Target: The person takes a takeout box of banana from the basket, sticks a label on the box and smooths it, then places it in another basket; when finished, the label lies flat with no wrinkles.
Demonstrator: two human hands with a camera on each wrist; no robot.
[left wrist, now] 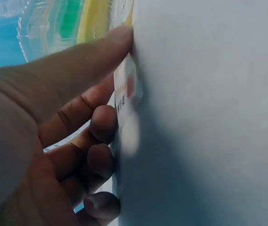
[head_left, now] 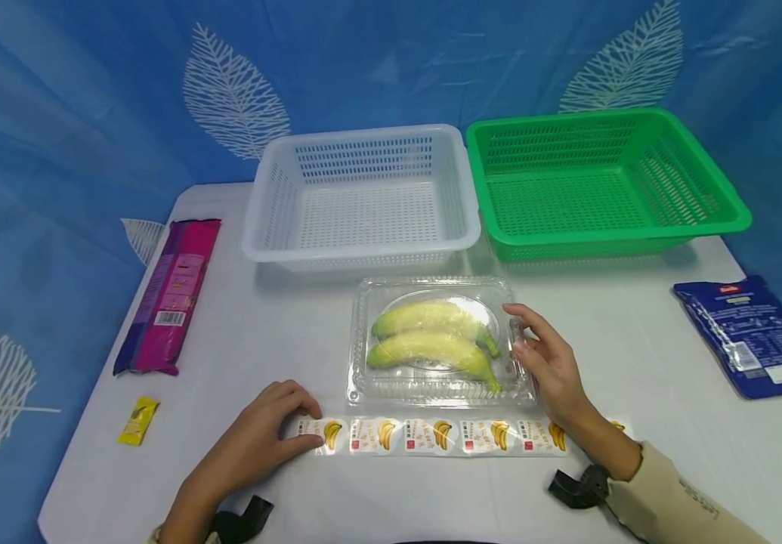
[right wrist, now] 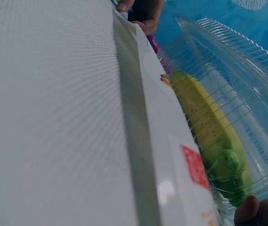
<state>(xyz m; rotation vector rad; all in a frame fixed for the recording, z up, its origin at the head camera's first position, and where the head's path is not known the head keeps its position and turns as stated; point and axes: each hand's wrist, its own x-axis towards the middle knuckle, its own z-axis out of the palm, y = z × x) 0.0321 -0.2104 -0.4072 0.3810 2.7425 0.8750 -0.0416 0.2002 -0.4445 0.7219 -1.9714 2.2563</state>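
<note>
In the head view, a lidded clear plastic box point(head_left: 397, 389) holds two yellow-green bananas point(head_left: 428, 347) side by side at the table's middle. My right hand point(head_left: 554, 370) holds the box's right edge, index finger and thumb spread along the rim. A strip of banana stickers point(head_left: 425, 438) runs across the table before the box, passing beneath my right forearm. My left hand point(head_left: 261, 434) rests at the strip's left end, thumb and index finger apart over the first sticker. The left wrist view shows the thumb point(left wrist: 91, 52) at the strip's edge and the other fingers bent loosely beside it.
Behind the box stand a white basket point(head_left: 363, 253) and a green basket point(head_left: 595, 240), side by side. A pink-purple packet point(head_left: 183, 291) and a small yellow sachet point(head_left: 138, 421) lie at left. At the right edge lies a dark blue packet point(head_left: 747, 325).
</note>
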